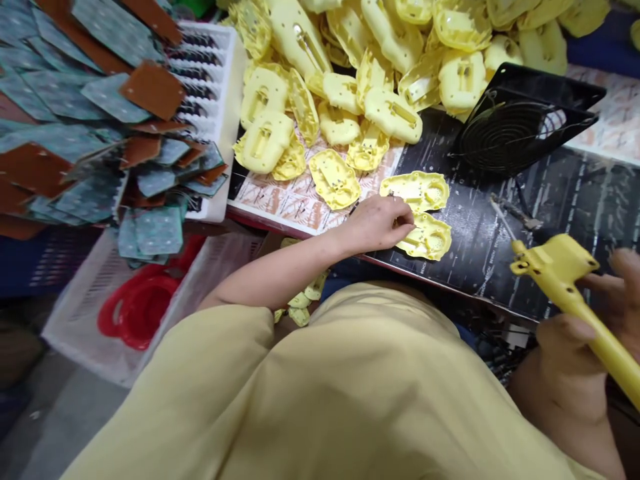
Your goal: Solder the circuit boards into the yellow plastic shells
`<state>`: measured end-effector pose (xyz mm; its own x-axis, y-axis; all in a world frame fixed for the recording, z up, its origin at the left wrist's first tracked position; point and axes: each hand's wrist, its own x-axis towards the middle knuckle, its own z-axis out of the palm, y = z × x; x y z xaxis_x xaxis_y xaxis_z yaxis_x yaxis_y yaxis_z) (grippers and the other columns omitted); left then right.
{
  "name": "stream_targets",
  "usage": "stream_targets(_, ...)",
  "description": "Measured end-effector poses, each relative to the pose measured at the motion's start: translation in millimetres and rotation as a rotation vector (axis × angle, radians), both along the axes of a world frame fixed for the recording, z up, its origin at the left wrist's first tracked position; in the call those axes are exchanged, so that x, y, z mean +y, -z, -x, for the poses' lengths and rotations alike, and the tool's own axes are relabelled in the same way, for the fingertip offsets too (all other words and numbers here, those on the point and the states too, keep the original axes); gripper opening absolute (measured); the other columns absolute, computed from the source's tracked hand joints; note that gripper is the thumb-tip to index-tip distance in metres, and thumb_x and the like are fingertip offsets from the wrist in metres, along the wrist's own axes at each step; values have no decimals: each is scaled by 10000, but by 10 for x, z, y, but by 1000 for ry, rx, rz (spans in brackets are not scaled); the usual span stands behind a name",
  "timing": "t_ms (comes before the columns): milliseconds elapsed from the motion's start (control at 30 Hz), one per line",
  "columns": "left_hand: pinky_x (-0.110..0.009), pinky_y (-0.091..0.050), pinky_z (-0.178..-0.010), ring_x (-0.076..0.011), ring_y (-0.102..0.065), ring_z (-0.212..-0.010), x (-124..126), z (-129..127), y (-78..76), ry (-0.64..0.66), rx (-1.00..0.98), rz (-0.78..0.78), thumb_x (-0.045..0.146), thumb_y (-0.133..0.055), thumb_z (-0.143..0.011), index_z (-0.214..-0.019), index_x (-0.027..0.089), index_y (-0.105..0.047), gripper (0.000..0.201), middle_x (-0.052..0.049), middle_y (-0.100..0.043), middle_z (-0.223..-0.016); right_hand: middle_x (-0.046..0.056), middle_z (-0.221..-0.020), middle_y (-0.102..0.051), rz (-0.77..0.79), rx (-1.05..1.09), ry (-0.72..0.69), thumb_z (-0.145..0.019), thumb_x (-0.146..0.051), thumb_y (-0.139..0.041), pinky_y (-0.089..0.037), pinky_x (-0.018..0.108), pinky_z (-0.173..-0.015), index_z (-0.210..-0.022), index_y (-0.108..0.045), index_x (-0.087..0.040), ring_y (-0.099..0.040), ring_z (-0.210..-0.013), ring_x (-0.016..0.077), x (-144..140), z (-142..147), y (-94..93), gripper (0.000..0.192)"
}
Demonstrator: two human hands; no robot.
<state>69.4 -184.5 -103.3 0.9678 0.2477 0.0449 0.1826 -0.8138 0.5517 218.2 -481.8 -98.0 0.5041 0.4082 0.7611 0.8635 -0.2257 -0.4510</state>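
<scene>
The left hand (377, 223) reaches out over the dark work mat (500, 253), fingers curled and pinching at the edge of a flat yellow shell (427, 238) that lies open side up near the mat's front edge; a second shell (416, 190) lies just beyond it, almost touching. The right hand (575, 347) is wrapped around the shaft of a yellow soldering iron (565, 273), its metal tip (500, 217) pointing toward the two shells but well short of them. By my judgement little is done so far: only these two shells are laid out, while a large heap of yellow shells (380, 60) waits at the back of the bench. To the left, green and brown circuit boards (90, 120) spill over a white tray (220, 120). A black fan (515, 127) leans just right of the heap, crowding the mat. Red rings (135, 307) sit in a basket (75, 333) below.
</scene>
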Motion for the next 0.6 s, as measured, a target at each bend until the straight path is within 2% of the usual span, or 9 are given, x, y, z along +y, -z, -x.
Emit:
stream_targets(67, -386, -591, -969, -249, -800, -975, -23, -1, 24, -9, -6, -3, 219, -631, -974, -991, 201, -825, 196, -64, -851, -986, 88, -984, -836, -183, -68, 37, -1026, -613, -758, -567, 387, -630, -1300, -848, -201, -737, -708, 243, 52, -57, 36, 503)
stream_targets(133, -383, -586, -968, -245, -796, -970, -32, 2, 39, -9, -3, -2, 214, -632, -968, -975, 202, -817, 186, -59, -841, -966, 65, -952, -839, -228, 20, -53, -1026, -518, -779, -527, 339, -558, -1260, -860, -216, -717, -659, 210, 87, -121, 110, 391)
stream_targets(233, -399, -575, -983, -252, -786, -991, -23, 18, 46, -1, 0, 7, 221, -619, -970, -976, 205, -804, 186, -64, -830, -997, 67, -1073, -856, -147, 224, -156, -1025, -403, -795, -575, 308, -596, -1384, -803, -238, -759, -735, 204, 23, -190, 231, 395)
stream_targets(300, -411, -565, -991, -259, -777, -1014, -13, 32, 46, 4, -1, 10, 235, -609, -976, -978, 206, -792, 185, -72, -825, -1049, 61, -1101, -858, -86, 267, -215, -1004, -352, -824, -613, 315, -630, -1389, -797, -253, -780, -760, 210, -55, -210, 279, 398)
stream_targets(467, -427, -536, -1003, -264, -759, -1009, -21, 44, 30, 8, 24, 0, 269, -580, -997, -981, 210, -759, 189, -68, -808, -1017, 7, -1031, -859, 95, 156, -358, -928, -250, -904, -656, 318, -632, -1250, -825, -275, -816, -787, 221, -40, -196, 222, 333)
stream_targets(600, -435, -522, -995, -278, -753, -1029, -49, 27, -3, 1, 62, -23, 276, -576, -997, -983, 214, -756, 190, -74, -806, -1027, -20, -911, -833, 82, 133, -498, -938, -212, -891, -644, 288, -586, -1070, -798, -268, -793, -720, 188, 104, -194, 134, 172)
